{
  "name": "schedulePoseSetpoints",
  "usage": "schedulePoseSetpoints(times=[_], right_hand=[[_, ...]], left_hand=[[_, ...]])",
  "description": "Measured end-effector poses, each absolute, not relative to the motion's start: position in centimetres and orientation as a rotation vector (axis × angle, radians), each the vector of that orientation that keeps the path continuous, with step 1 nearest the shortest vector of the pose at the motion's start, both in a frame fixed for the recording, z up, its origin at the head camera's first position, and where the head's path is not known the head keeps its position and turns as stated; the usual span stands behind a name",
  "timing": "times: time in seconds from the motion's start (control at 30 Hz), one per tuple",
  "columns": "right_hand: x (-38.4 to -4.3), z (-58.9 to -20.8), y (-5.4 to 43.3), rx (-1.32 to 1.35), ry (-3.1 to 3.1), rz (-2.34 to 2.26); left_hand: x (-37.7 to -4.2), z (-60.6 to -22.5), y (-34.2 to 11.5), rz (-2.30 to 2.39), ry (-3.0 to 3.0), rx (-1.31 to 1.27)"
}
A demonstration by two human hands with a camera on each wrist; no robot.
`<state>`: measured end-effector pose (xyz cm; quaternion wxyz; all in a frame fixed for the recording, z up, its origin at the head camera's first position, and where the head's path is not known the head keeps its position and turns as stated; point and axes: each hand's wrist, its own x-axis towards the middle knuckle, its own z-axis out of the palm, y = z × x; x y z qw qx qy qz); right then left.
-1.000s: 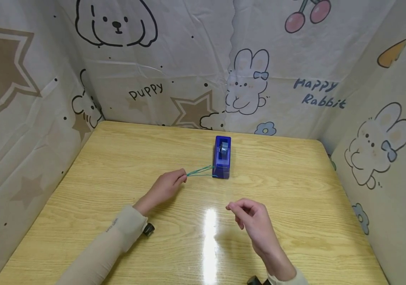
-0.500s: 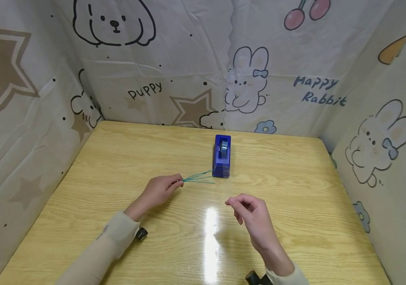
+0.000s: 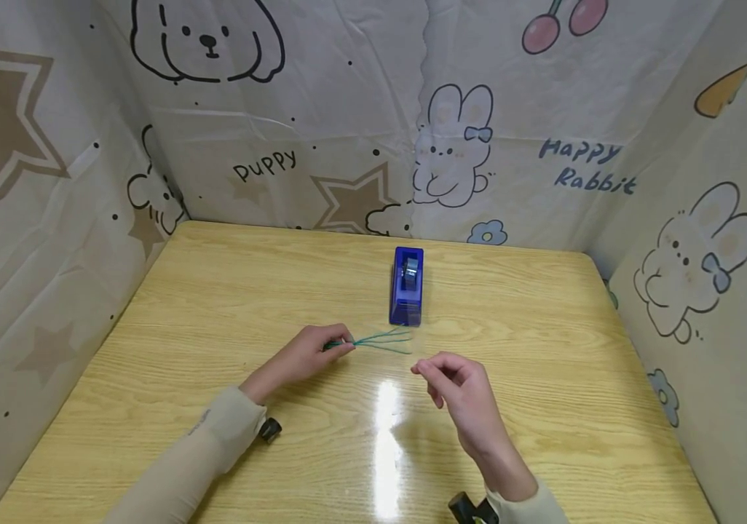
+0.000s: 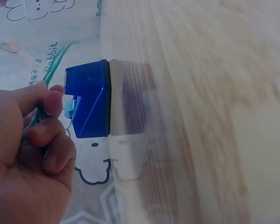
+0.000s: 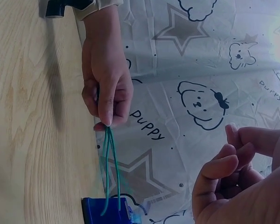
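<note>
My left hand point(image 3: 301, 353) pinches a bundle of thin green cords point(image 3: 380, 338) between thumb and fingers. Their loose ends fan out to the right, just in front of the blue tape dispenser point(image 3: 406, 298). In the left wrist view, curled fingers hold the cords point(image 4: 50, 70), part of them hidden in the palm. My right hand point(image 3: 468, 397) is raised in front of the dispenser, thumb and index fingertips pressed together. A faint, see-through strip of clear tape point(image 3: 416, 338) seems to run from the dispenser to those fingertips; it is hard to make out.
The wooden table point(image 3: 216, 291) carries the dispenser near its far side. Printed cloth walls point(image 3: 347, 131) enclose the back and both sides. Light glares off the table point(image 3: 386, 451) between the forearms. Small black wrist cameras point(image 3: 271, 429) sit under the sleeves.
My left hand has drawn the cords back from the dispenser's side toward me, then moved them right, in front of it. My right hand stays nearly still.
</note>
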<state>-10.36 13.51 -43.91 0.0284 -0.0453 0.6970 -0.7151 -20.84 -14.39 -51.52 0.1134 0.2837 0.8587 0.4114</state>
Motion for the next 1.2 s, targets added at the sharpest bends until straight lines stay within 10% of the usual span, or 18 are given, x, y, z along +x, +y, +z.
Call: schedulePoseSetpoints(times=[1.2], right_hand=[[-10.9, -44.0, 13.0, -0.199, 2.141, -2.195]], left_hand=[[-19.5, -51.5, -14.5, 1.256, 2.515, 0.903]])
